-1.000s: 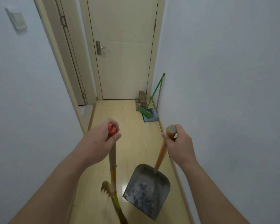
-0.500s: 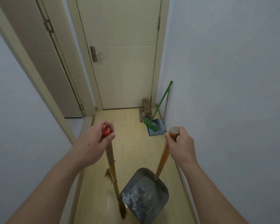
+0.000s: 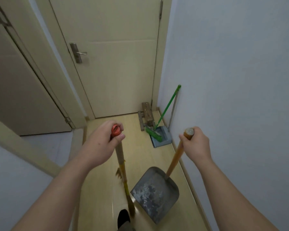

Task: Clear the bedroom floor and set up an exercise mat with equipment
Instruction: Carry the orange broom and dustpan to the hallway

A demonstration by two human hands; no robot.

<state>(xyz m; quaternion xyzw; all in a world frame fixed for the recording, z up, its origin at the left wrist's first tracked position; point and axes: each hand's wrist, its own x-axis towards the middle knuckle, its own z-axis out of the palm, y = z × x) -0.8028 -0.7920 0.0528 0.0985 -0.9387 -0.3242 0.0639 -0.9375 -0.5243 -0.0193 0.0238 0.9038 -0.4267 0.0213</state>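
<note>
- At the bottom edge of our view, one dark shoe [image 3: 123,216] stands on the pale yellow floor [image 3: 140,157] of a narrow hallway.
- Just beside the shoe hang the blurred bristles of a broom [image 3: 119,152]. Its long stick rises up toward us.
- To the right of the broom, a grey metal dustpan [image 3: 154,192] hangs tilted on an orange handle. Pale dust streaks its tray. We cannot tell whether its lower edge touches the floor.
- Our left hand [image 3: 100,145] grips the top of the broom stick, fingers wrapped around it, just below its red cap [image 3: 115,130].
- Our right hand [image 3: 196,145] is closed around the top of the dustpan's orange handle, whose round end shows above the fist.
- Both forearms are bare and reach forward from the lower corners.
- Farther along, against the white wall [image 3: 232,80] on the right, a green broom [image 3: 167,108] leans with its head resting in a blue-grey dustpan [image 3: 163,139] on the floor.
- Just left of those, a small wooden object [image 3: 146,115] sits in the corner by the door frame; we cannot tell what it is.
- At the hallway's end, a cream door [image 3: 120,72] is closed, with a metal lever handle [image 3: 78,53] on its left side.
- On the left, a second cream door [image 3: 18,84] is set at an angle.
</note>
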